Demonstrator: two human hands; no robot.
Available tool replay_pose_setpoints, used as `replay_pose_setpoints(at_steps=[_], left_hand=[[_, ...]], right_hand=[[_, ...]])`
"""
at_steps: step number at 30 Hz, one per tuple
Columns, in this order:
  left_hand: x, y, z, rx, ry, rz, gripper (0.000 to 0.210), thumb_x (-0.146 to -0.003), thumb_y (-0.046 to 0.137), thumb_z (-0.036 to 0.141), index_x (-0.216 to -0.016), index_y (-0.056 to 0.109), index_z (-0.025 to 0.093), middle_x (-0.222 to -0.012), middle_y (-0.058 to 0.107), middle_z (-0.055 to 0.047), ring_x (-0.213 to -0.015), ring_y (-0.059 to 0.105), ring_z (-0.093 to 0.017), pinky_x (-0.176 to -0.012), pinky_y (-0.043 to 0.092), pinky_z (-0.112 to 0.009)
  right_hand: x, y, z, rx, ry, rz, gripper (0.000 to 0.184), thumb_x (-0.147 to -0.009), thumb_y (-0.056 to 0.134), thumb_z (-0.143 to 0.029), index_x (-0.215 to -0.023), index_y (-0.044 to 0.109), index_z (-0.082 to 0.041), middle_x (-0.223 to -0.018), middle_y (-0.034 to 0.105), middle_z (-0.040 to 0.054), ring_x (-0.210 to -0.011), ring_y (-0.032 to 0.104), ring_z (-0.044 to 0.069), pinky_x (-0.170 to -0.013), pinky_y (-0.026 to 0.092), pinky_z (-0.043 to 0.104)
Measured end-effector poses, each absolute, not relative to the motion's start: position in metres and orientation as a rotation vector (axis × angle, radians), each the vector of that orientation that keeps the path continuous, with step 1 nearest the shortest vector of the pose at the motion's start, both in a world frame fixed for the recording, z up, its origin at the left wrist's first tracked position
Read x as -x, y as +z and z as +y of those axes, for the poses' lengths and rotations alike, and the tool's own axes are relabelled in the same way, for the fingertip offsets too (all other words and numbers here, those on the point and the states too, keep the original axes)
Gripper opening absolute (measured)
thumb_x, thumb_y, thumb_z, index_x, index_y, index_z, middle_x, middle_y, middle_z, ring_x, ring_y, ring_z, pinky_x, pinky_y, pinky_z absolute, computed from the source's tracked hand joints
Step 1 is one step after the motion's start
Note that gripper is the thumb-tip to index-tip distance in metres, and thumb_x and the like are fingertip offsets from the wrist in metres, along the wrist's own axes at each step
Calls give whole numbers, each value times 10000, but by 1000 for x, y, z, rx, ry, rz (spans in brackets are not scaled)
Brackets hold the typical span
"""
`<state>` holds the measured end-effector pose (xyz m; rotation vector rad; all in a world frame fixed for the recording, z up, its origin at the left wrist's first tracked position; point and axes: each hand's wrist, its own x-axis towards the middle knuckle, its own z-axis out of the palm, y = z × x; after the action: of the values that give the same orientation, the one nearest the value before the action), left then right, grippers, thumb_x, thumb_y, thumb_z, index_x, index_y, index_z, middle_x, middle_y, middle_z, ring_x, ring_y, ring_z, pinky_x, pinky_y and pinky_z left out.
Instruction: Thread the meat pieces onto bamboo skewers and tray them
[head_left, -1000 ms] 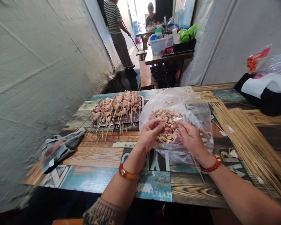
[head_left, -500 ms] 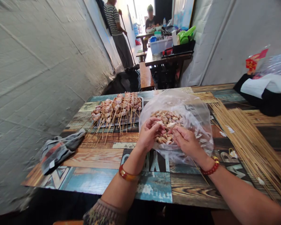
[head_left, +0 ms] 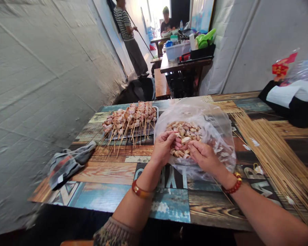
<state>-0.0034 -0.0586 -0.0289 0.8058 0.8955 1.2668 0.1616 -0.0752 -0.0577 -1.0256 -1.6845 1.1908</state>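
My left hand (head_left: 163, 147) is closed, its thumb and fingers pinching a pale garlic clove (head_left: 177, 135) above an open clear plastic bag (head_left: 215, 119). Loose garlic cloves (head_left: 187, 129) are heaped inside that bag. Close by on the right, my right hand (head_left: 205, 157) pinches a thin bamboo skewer (head_left: 222, 187), whose lower end sticks out beneath the wrist. Another clove (head_left: 186, 140) sits at the right fingertips, seemingly on the skewer's tip, though the fingers partly hide it. Left of the bag, a metal tray (head_left: 157, 112) bears a pile of skewered garlic (head_left: 132, 116).
Many bare bamboo skewers (head_left: 274, 153) lie along the table's right side. A grey cloth (head_left: 72, 162) rests at the left edge. A black bag (head_left: 304, 111) occupies the far right corner. Beyond the table, one person (head_left: 130, 37) stands with a long handle and another (head_left: 165, 25) sits.
Both hands stay over the bag with small finger movements, and the clove between them shows more clearly. The view shifts slightly. In the background, the standing person's long handle has swung to another angle.
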Motion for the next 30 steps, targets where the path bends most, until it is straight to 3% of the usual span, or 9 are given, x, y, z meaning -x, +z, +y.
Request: replay_pose_setpoints(at_steps=[7, 15, 18, 30], left_hand=[[4, -27, -58, -710, 1326, 901, 331, -631, 827, 344, -842, 702, 120, -635, 626, 12, -512, 519, -34, -493, 402, -136], [2, -25, -61, -828, 1243, 940, 380, -644, 813, 293, -973, 703, 137, -694, 664, -6, -557, 563, -64, -489, 397, -155], [1, -27, -61, -948, 1231, 1003, 377, -673, 790, 314, -991, 702, 131, -621, 637, 11, -523, 545, -70, -486, 394, -172], [14, -29, -53, -998, 1360, 1165, 305, -719, 718, 431, -740, 634, 138, -595, 616, 21, -422, 468, -48, -398, 304, -171]], right_hand=[[-162, -54, -78, 1027, 1177, -1768, 343, -977, 390, -405, -899, 630, -174, -566, 456, -33, -472, 396, 100, -446, 309, 223], [-160, -54, -76, 1060, 1129, -1733, 319, -964, 400, -400, -866, 616, -187, -569, 478, -31, -481, 420, 113, -491, 371, 240], [-160, -50, -76, 1077, 1108, -1742, 319, -958, 401, -406, -846, 610, -192, -535, 453, -36, -483, 430, 123, -499, 382, 247], [-160, -49, -75, 1101, 1053, -1751, 312, -956, 398, -360, -853, 624, -171, -532, 442, -37, -476, 414, 119, -475, 336, 245]])
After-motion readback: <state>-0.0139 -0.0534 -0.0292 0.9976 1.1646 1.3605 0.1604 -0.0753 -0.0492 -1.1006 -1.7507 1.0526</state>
